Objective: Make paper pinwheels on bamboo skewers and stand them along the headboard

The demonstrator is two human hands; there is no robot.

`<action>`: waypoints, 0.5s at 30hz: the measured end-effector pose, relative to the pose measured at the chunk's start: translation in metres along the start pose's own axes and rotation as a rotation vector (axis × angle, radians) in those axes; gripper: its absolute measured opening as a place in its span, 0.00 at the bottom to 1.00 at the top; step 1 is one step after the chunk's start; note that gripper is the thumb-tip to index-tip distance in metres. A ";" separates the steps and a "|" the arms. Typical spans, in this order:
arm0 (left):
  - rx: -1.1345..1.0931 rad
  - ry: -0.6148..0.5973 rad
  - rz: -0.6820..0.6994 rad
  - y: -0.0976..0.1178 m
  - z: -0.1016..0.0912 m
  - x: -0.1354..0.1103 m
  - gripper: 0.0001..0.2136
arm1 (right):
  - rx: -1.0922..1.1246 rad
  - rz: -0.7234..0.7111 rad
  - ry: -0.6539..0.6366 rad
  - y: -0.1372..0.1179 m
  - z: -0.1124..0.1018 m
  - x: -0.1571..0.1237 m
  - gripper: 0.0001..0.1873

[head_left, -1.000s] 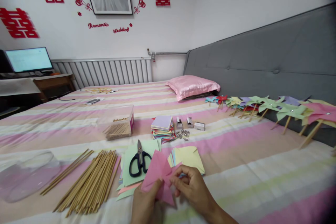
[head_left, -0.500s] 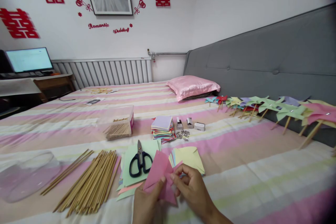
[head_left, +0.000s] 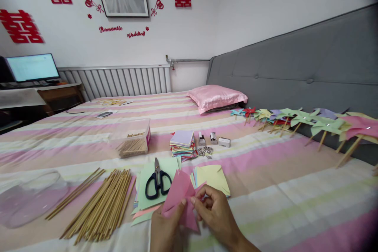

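Both hands hold a pink paper pinwheel (head_left: 178,190) whose corners are partly folded toward its middle. My left hand (head_left: 169,222) grips its left side, thumb pressed on the centre. From the right, my right hand (head_left: 217,214) pinches the paper near the centre; whether a pin is between these fingers is hidden. Just beyond, dark-handled scissors (head_left: 158,183) lie on green paper sheets (head_left: 145,177). Close to my right hand rests a stack of yellow cut squares (head_left: 211,177). Bundled wooden sticks (head_left: 102,204) lie to the left.
A clear box of sticks (head_left: 134,143), a stack of coloured paper squares (head_left: 182,141), small metal fasteners (head_left: 206,151) and little boxes (head_left: 224,142) sit farther back. Finished pinwheels (head_left: 326,125) lean along the grey headboard (head_left: 289,71). A clear plastic lid (head_left: 32,201) lies far left.
Hardly anything differs. My right hand's fingers have shifted very slightly at the paper's centre; my left hand keeps its hold.
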State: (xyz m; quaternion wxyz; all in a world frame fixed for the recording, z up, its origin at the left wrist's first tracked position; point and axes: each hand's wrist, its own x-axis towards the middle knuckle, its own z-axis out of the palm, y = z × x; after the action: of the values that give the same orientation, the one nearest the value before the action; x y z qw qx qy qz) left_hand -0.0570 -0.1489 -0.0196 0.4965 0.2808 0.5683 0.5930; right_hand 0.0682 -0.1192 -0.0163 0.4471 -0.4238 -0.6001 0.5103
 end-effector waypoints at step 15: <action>-0.245 -0.089 -0.091 0.002 0.008 -0.005 0.09 | 0.033 -0.075 0.041 -0.004 0.001 -0.002 0.17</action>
State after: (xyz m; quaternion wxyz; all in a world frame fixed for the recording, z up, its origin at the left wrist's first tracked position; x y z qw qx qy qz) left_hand -0.0483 -0.1502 -0.0146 0.5783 0.2178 0.4813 0.6217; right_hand 0.0675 -0.1214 -0.0125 0.4852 -0.4040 -0.5975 0.4943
